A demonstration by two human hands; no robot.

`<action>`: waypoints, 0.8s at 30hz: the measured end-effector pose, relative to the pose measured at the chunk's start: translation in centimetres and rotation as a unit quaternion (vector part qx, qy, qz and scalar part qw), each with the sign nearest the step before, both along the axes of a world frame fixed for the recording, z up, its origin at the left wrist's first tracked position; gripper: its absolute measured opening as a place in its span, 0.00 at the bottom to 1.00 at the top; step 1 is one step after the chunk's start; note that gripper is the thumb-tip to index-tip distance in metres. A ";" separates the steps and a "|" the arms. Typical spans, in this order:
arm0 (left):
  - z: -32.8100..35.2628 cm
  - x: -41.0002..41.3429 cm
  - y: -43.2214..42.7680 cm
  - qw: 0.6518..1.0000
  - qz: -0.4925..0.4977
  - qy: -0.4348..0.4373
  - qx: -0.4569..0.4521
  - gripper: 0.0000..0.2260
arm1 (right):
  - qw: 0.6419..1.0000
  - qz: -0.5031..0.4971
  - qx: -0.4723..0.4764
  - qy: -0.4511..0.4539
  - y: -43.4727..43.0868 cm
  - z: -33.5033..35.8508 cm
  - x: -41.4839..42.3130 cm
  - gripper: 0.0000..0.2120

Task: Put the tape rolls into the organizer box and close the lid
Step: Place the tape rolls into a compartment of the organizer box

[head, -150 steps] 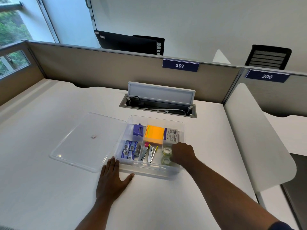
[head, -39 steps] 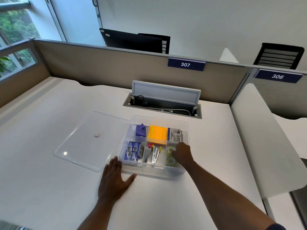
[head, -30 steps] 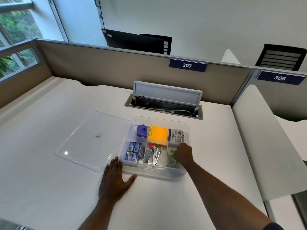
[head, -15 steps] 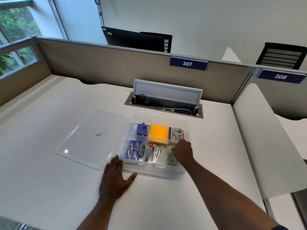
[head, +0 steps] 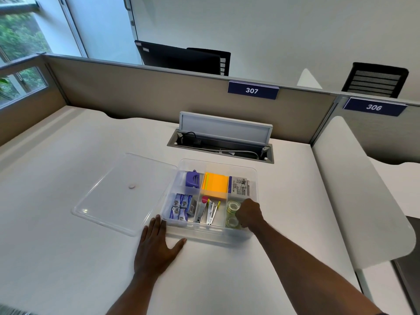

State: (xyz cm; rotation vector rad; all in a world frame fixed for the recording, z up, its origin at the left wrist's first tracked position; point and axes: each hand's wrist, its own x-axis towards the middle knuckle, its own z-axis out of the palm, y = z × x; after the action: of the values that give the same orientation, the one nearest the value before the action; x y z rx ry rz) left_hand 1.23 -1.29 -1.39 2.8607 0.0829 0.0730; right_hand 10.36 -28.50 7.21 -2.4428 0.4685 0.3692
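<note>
The clear organizer box (head: 254,178) stands open on the white desk. Two clear tape rolls (head: 232,206) lie in its front right compartment, one behind the other. My right hand (head: 249,212) reaches into that compartment with its fingers curled down against the rolls; the fingertips are hidden, so I cannot see whether it grips anything. My left hand (head: 156,247) lies flat on the desk, fingers spread, touching the box's front left corner. The clear lid (head: 122,189) lies flat on the desk just left of the box.
Other compartments hold a purple sharpener (head: 192,179), orange sticky notes (head: 216,185), a printed packet (head: 239,187), small blue boxes (head: 180,206) and staplers (head: 208,211). An open cable tray (head: 222,146) sits behind the box. A white divider panel (head: 354,189) stands to the right.
My right hand has stayed in the front right compartment, shifting slightly over the tape rolls. My left hand and the lid have not moved.
</note>
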 end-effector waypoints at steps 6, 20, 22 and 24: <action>0.2 0.0 0.0 1.000 -0.004 -0.001 -0.010 0.45 | 0.996 -0.013 -0.046 -0.077 0.5 0.8 -0.3 0.13; 3.4 1.3 3.0 0.987 0.017 -0.001 -0.157 0.42 | 0.920 0.126 -0.247 -0.275 0.0 1.4 -1.2 0.09; 3.5 1.5 3.4 0.988 0.013 0.010 -0.156 0.41 | 0.922 0.125 -0.245 -0.274 0.5 1.4 -1.4 0.08; 3.3 1.5 3.8 0.987 0.023 0.012 -0.161 0.36 | 0.921 0.125 -0.248 -0.273 0.8 1.4 -1.6 0.08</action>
State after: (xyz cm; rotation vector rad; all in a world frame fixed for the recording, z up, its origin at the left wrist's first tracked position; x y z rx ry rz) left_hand 2.76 2.55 1.91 2.5379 0.1511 0.0300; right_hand 8.79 -27.68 8.65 -2.9447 -0.0063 -0.3848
